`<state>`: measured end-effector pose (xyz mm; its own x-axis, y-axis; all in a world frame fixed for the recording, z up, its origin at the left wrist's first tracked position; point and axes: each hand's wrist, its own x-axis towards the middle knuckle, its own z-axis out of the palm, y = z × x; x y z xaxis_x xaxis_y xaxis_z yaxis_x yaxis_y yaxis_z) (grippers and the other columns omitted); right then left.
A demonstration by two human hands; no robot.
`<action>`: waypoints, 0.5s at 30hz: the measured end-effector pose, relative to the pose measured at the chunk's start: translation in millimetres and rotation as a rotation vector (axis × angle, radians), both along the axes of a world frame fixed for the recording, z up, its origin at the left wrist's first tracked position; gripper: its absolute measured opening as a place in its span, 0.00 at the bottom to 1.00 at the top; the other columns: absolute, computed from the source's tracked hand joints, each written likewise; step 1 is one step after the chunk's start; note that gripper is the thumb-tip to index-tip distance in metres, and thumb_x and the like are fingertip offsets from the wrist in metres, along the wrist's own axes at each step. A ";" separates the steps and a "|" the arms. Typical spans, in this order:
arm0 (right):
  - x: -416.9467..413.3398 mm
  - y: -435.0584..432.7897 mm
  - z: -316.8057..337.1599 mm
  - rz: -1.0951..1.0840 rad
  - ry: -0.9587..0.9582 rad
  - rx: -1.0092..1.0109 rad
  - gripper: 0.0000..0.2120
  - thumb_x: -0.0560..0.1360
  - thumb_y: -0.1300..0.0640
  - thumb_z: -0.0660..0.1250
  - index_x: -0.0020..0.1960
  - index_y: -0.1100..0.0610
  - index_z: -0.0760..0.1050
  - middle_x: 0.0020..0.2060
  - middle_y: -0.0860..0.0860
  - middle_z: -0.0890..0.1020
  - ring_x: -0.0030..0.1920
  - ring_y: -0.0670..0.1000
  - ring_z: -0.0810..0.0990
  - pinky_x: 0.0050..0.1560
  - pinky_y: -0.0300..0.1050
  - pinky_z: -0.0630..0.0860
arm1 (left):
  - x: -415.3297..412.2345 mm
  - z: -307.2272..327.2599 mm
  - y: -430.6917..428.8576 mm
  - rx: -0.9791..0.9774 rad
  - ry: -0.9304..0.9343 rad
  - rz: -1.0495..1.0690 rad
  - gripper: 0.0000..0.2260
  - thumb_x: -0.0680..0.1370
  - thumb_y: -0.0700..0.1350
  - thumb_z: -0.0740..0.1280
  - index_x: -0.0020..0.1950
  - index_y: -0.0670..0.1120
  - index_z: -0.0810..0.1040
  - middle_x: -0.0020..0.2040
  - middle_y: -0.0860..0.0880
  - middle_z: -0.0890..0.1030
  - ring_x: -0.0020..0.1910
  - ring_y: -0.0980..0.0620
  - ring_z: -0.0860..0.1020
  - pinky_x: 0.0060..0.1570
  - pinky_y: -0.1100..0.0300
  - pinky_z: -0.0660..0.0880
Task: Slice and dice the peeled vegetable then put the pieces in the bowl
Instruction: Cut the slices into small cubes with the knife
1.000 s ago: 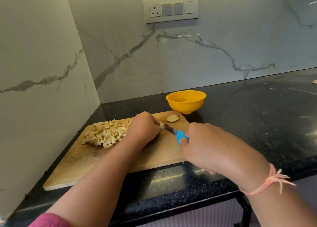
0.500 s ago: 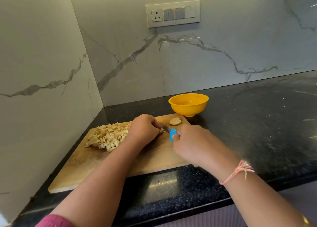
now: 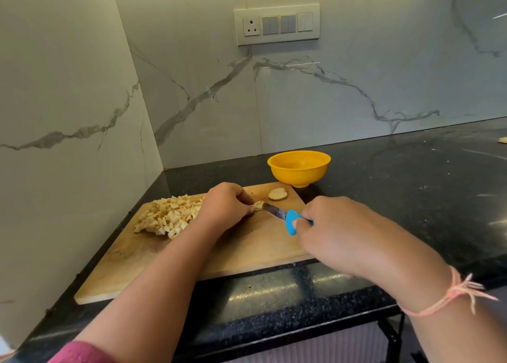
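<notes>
Left hand (image 3: pixel 225 206): fingers curled, pinning a small vegetable piece (image 3: pixel 258 205) to the cutting board (image 3: pixel 247 250).
Right hand (image 3: pixel 337 233): clenched around the blue-handled knife (image 3: pixel 282 216), blade tip touching that piece.
Diced pile (image 3: pixel 167 216): board's far left.
Slice (image 3: pixel 277 194): far right corner.
Bowl (image 3: pixel 299 168): on the table, just beyond the board.

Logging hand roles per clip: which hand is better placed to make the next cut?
Right. The right hand grips the blue-handled knife, whose blade tip sits at the vegetable piece. The left hand holds that piece down on the cutting board.
</notes>
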<state>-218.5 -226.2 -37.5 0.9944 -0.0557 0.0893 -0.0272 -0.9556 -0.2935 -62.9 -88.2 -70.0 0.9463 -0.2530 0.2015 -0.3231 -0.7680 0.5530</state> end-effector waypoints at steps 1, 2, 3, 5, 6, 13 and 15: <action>2.2 0.7 -2.9 -0.010 -0.041 0.025 0.11 0.80 0.50 0.54 0.56 0.53 0.72 0.34 0.47 0.71 0.31 0.45 0.70 0.28 0.39 0.65 | 1.1 0.7 1.4 -0.018 0.024 -0.011 0.09 0.75 0.41 0.71 0.54 0.48 0.80 0.50 0.50 0.81 0.47 0.55 0.78 0.46 0.62 0.77; 4.7 1.4 -5.4 -0.021 -0.075 0.047 0.11 0.80 0.50 0.54 0.55 0.53 0.72 0.34 0.47 0.72 0.32 0.45 0.70 0.28 0.39 0.63 | 1.9 1.7 2.0 -0.032 0.043 -0.015 0.11 0.74 0.40 0.71 0.55 0.48 0.78 0.51 0.51 0.80 0.48 0.54 0.78 0.47 0.62 0.77; 7.1 2.7 -7.9 -0.029 -0.094 0.063 0.11 0.80 0.50 0.53 0.54 0.53 0.72 0.34 0.47 0.72 0.32 0.45 0.70 0.29 0.39 0.62 | 2.2 1.9 2.2 -0.040 0.056 -0.012 0.13 0.74 0.39 0.71 0.57 0.48 0.76 0.52 0.51 0.79 0.49 0.54 0.78 0.46 0.62 0.78; 12.2 6.1 -12.5 -0.032 -0.104 0.083 0.11 0.80 0.50 0.53 0.52 0.53 0.72 0.34 0.47 0.72 0.33 0.45 0.70 0.29 0.39 0.62 | 2.7 1.8 1.8 -0.054 0.066 -0.007 0.16 0.74 0.39 0.71 0.60 0.49 0.72 0.52 0.52 0.77 0.48 0.55 0.77 0.41 0.65 0.77; 14.0 8.0 -14.4 -0.031 -0.102 0.090 0.11 0.80 0.50 0.53 0.50 0.53 0.71 0.34 0.47 0.71 0.33 0.46 0.70 0.29 0.40 0.62 | 2.8 1.4 1.3 -0.064 0.066 -0.007 0.18 0.74 0.39 0.71 0.61 0.49 0.71 0.51 0.52 0.76 0.47 0.55 0.77 0.39 0.67 0.76; 27.0 19.0 -21.0 -0.021 -0.064 0.110 0.07 0.80 0.51 0.53 0.46 0.53 0.66 0.32 0.48 0.68 0.34 0.49 0.71 0.30 0.41 0.66 | 6.8 -1.7 1.3 -0.089 0.048 0.008 0.22 0.75 0.39 0.71 0.64 0.50 0.66 0.49 0.52 0.77 0.46 0.54 0.78 0.41 0.64 0.77; 31.4 22.3 -18.8 -0.004 -0.044 0.134 0.06 0.79 0.52 0.54 0.46 0.53 0.65 0.31 0.48 0.69 0.31 0.49 0.71 0.34 0.42 0.70 | 7.2 -1.4 1.7 -0.096 0.058 0.007 0.22 0.75 0.38 0.71 0.64 0.50 0.66 0.48 0.51 0.78 0.46 0.54 0.78 0.40 0.64 0.77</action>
